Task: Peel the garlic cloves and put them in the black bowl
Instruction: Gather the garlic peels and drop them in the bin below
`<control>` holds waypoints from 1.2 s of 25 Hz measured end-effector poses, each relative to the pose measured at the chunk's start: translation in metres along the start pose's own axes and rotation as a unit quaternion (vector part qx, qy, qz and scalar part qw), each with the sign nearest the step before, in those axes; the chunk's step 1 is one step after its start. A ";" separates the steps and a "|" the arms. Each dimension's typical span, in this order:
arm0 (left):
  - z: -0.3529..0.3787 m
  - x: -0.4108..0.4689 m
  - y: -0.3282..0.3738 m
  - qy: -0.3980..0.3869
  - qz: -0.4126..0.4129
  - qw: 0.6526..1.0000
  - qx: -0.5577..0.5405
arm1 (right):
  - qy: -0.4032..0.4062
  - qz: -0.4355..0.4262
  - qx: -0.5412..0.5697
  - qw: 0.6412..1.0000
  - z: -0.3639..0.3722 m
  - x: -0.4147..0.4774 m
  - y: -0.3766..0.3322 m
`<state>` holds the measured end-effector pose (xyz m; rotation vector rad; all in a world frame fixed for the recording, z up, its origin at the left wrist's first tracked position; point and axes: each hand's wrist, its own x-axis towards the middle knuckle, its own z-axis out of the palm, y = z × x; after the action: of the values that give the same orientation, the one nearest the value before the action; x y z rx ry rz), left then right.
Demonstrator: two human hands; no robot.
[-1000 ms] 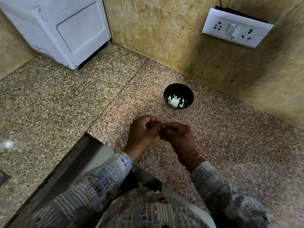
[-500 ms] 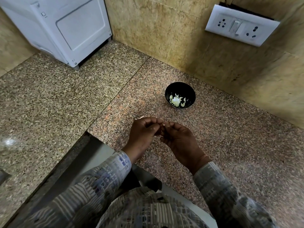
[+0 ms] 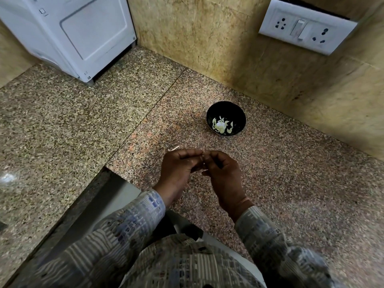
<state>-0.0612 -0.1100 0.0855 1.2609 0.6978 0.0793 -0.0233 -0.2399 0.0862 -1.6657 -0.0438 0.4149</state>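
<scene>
While left hand [image 3: 179,170] and right hand [image 3: 225,176] pinch a hidden clove for peeling, the bowl [image 3: 226,109] stands near; within reach.

Glossy black bowl [image 3: 239,116] containing white to pale yellow-green garlic pieces [image 3: 220,126]. Held garlic clove [image 3: 203,160]: pale. Granite countertop [image 3: 291,183]: speckled pink-brown; left slab [image 3: 52,132]: speckled grey-beige. Wall tiles [image 3: 197,38]: mottled ochre. Appliance [image 3: 83,28] and socket plate [image 3: 305,32]: white. Shirt sleeves [image 3: 135,221]: grey-white stripes with blue blocks.
</scene>
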 end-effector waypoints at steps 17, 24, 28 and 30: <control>-0.008 0.021 0.004 -0.038 0.017 0.992 0.117 | -0.071 -0.228 -0.383 0.892 -0.013 0.030 -0.003; -0.007 0.016 0.001 -0.037 -0.038 0.999 0.007 | -0.074 0.001 -0.137 0.988 -0.010 0.028 -0.002; -0.013 0.014 0.003 -0.043 -0.017 0.998 0.032 | -0.087 0.050 -0.112 0.989 -0.010 0.027 -0.011; -0.015 0.013 0.003 -0.033 -0.003 0.998 0.051 | -0.093 0.077 -0.098 0.988 -0.008 0.027 -0.014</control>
<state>-0.0575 -0.0912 0.0807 1.3527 0.6547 -0.0035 0.0075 -0.2379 0.0935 -1.8255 -0.0969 0.7018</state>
